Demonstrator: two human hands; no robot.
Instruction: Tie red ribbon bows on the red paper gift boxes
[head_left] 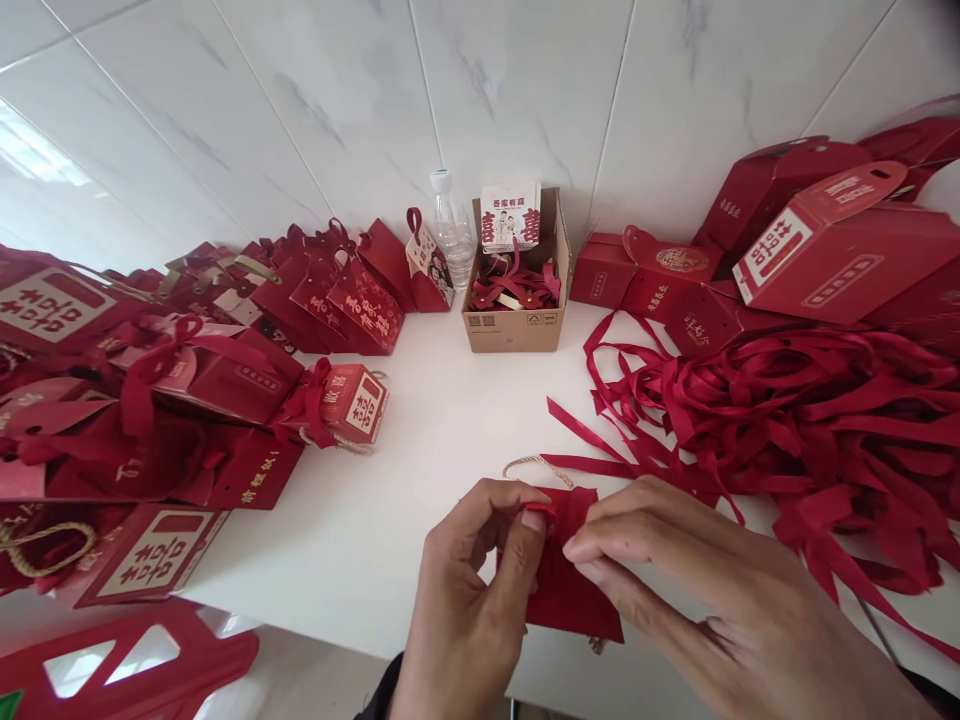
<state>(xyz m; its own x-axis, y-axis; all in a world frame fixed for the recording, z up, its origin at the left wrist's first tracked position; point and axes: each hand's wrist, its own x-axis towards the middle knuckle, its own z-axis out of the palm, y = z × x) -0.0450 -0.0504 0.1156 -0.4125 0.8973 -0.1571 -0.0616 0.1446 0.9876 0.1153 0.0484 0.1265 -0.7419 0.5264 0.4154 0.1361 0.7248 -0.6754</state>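
Observation:
A small red gift box with a twisted cream rope handle lies at the table's near edge. My left hand pinches a fold of red ribbon at the box's top between thumb and fingertips. From the other side, my right hand closes thumb and forefinger on the ribbon beside it. The exact ribbon part in the right fingertips is hidden. Loose ends of red ribbon reach toward the box from a large tangled ribbon pile on the right.
Many red gift boxes crowd the left, a bow-tied one nearest. At the back stand a clear bottle and a cardboard box of ribbon pieces. More red boxes are stacked right. A red plastic stool sits lower left.

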